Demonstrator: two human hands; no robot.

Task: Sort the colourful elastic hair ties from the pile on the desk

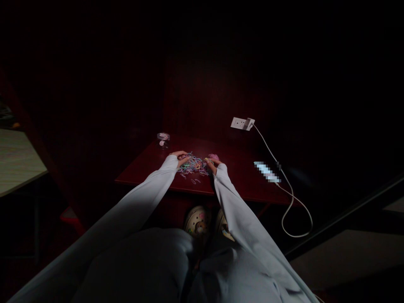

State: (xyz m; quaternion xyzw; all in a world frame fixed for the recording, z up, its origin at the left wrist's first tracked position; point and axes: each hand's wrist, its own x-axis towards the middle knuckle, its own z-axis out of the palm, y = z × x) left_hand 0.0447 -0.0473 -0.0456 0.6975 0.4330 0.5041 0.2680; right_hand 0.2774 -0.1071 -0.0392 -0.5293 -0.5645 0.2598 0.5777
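Note:
A loose pile of thin, multicoloured small bands (193,166) lies on the dark red table (142,170). My left hand (180,157) rests at the pile's left side with its fingers curved over the edge; whether it holds a band is too small to tell. At the right side of the pile, my right hand (213,163) has its fingers drawn together at a small yellowish piece (206,159). A pink bundle (214,156) sits just behind the right hand. A few single bands lie in front of the pile.
A clear round container (163,140) stands at the table's back left. To the right lies a lit, blurred-out phone (267,171), its white cable (288,185) running to a wall socket (239,123). Shoes (198,220) show below the front edge. Another pale table (19,158) is at far left.

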